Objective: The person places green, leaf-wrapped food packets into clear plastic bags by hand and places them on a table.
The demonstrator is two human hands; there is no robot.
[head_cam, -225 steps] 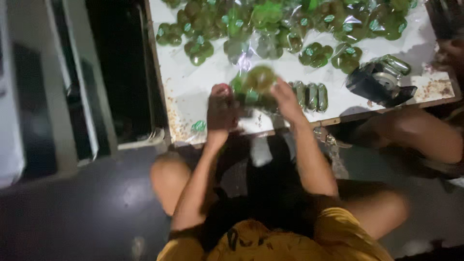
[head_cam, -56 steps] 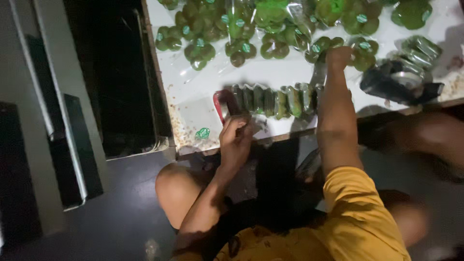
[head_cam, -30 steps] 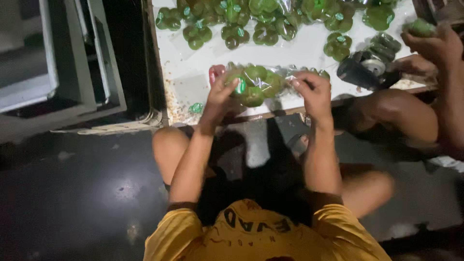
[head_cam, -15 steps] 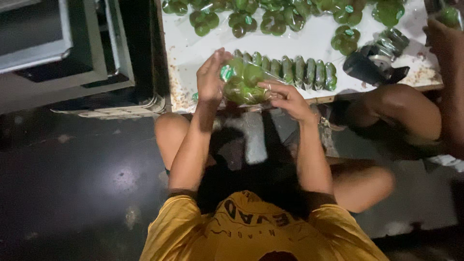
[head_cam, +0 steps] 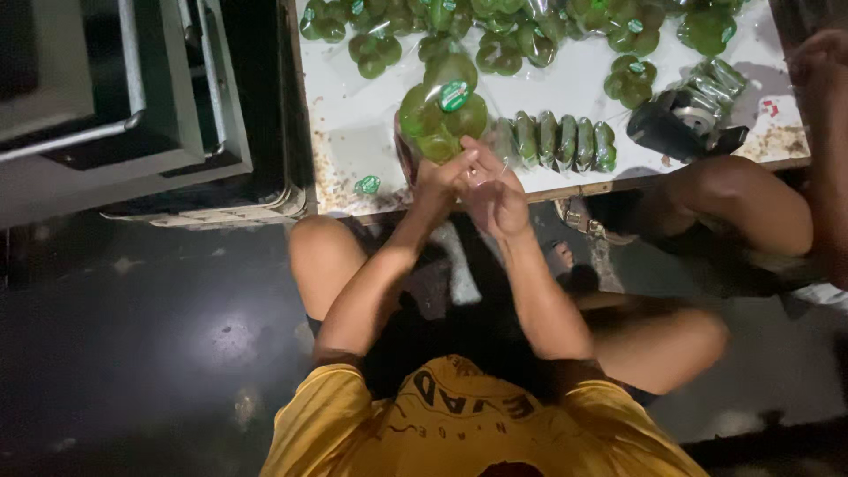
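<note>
Both my hands meet at the near edge of a low white table (head_cam: 353, 115). My left hand (head_cam: 435, 181) and my right hand (head_cam: 491, 187) grip the gathered neck of a clear plastic bag of green peppers (head_cam: 440, 110) with a round green sticker. The bag rests on the table just beyond my fingers. Right of it stands a row of packed pepper bags (head_cam: 565, 141) set on edge.
Several loose bags of green peppers (head_cam: 495, 35) cover the far part of the table. A dark tape dispenser (head_cam: 685, 119) sits at the right. Another person's knee (head_cam: 742, 203) and arm (head_cam: 821, 106) are at the right. Grey crates (head_cam: 132, 106) stand on the left. A green sticker (head_cam: 367, 185) lies near the edge.
The bag has swung upright and my two hands have come together at its neck, where earlier they held it spread apart by its sides.
</note>
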